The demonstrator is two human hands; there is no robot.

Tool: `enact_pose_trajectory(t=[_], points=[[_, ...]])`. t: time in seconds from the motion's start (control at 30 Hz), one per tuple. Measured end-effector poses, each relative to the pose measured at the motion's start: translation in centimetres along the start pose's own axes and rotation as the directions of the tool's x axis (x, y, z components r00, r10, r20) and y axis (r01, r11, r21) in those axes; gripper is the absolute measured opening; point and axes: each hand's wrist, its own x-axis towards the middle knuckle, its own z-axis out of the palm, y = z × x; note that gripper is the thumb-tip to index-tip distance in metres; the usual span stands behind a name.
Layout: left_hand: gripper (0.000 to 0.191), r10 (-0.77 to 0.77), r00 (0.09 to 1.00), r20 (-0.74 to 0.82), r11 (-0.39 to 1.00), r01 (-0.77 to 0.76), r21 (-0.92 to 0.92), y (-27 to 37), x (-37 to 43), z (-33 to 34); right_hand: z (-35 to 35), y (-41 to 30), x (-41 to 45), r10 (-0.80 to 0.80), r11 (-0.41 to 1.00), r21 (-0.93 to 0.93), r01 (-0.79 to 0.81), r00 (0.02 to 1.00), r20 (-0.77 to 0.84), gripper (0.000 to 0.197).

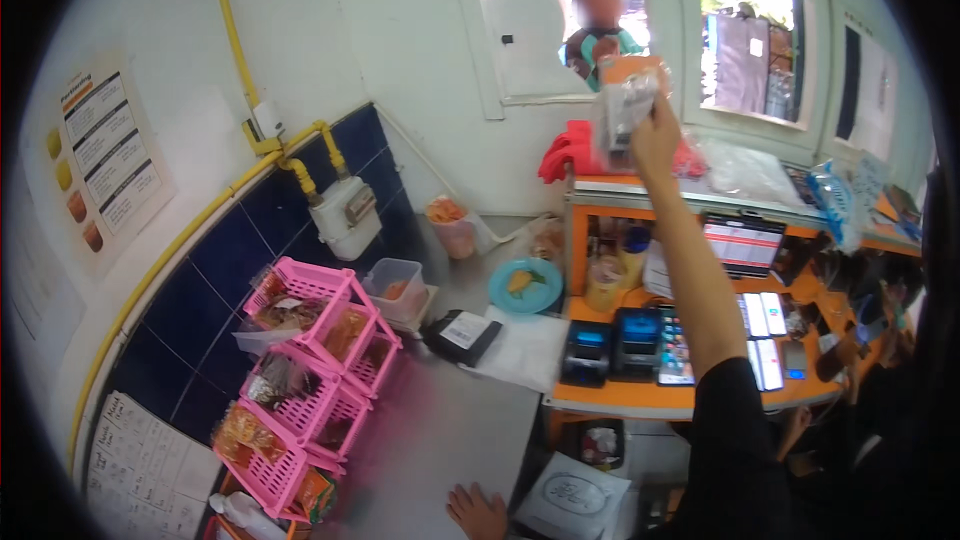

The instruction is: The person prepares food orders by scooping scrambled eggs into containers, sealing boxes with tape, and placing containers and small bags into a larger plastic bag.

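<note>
My right hand (656,136) is raised at the end of an outstretched arm, gripping a clear plastic bag (628,109) with an orange and white packet and paper inside. The bag hangs in front of a window opening, where a person (600,37) in a dark and teal top stands outside. Below the bag, red plastic bags (570,151) lie on the upper shelf. My left hand (477,511) rests palm down, fingers spread, on the grey metal counter (450,427), with nothing in it.
Pink plastic baskets (300,390) holding packets stand at the left. A blue plate (526,286) with food, a black package (461,337), and a plastic container (394,289) sit on the counter. Receipt printers (586,352), phones (763,315) and a tablet (744,244) fill the orange shelf (630,399). Other people are at right.
</note>
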Motion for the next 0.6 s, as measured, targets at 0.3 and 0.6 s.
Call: enact_pose_trajectory(t=[0.3, 0.6], points=[[0.061, -0.047, 0.983, 0.178, 0.996, 0.032, 0.086, 1.9, 1.9, -0.5, 1.4, 18.8, 0.5, 0.12, 0.876, -0.48, -0.05, 0.986, 0.117, 0.037], [0.057, 0.137, 0.99, 0.033, 0.967, -0.14, 0.213, 1.6, 1.0, 1.9, 0.9, 21.6, -0.3, -0.122, 0.982, -0.145, 0.118, 0.992, -0.014, 0.056]])
